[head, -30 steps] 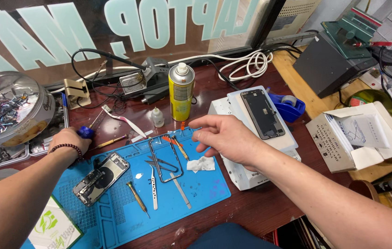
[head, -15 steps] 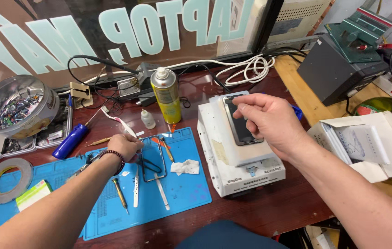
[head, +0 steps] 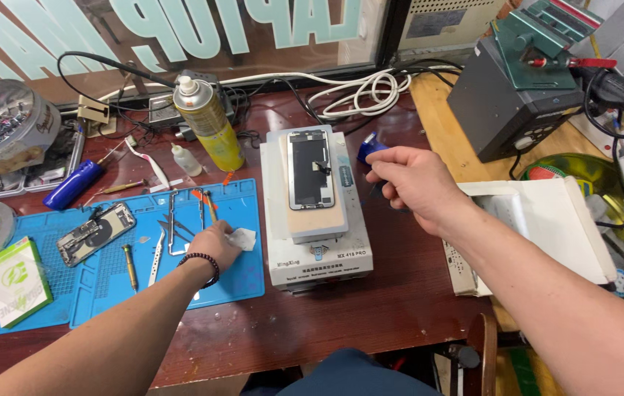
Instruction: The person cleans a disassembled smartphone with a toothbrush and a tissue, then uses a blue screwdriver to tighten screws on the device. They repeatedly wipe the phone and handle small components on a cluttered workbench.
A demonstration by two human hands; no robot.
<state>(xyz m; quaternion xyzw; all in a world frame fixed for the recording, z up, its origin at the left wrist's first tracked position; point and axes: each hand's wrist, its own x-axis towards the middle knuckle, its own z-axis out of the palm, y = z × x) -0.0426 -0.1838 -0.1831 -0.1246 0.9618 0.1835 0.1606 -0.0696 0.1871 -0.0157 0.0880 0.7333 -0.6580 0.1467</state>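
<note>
Resting on the blue repair mat (head: pixel 246 275), the left hand (head: pixel 215 243) pinches a white wipe (head: pixel 242 238), its fingertips hidden. The right hand (head: pixel 411 183) hovers loosely curled beside the phone screen (head: pixel 310 170) on the white heating station (head: pixel 319 253); whether it grips anything cannot be told.

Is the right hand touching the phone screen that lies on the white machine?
Apart. In the head view the right hand hangs to the right of the phone screen on the white machine, with bare machine top and table visible between them.

Dark beaded bracelet (head: pixel 202 265), bare forearms
</note>
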